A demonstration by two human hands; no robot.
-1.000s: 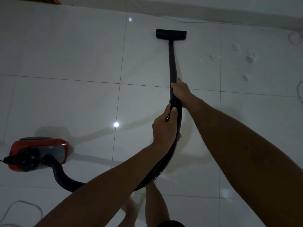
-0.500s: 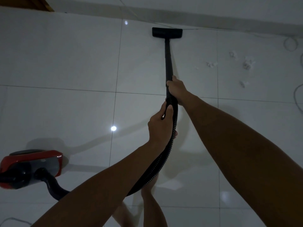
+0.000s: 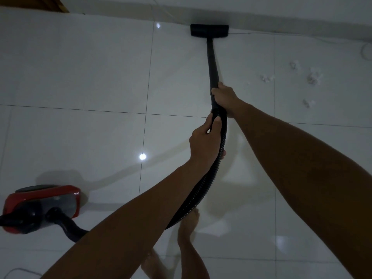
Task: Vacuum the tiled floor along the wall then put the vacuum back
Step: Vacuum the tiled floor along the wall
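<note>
Vacuum nozzle (image 3: 209, 30) flat on floor (image 3: 80, 77), against wall edge. Right hand (image 3: 224, 97) wraps wand (image 3: 212, 63) to steer; left hand (image 3: 205, 143) clasps hose (image 3: 201, 188), keeping slack clear. Fluff (image 3: 313, 77) unswept right.

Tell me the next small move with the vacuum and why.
Probably swing the floor head to the right along the wall. It sits against the baseboard, while white debris clumps lie unswept on the tiles to its right. Both hands, right hand and left hand, already grip the wand and hose.
</note>
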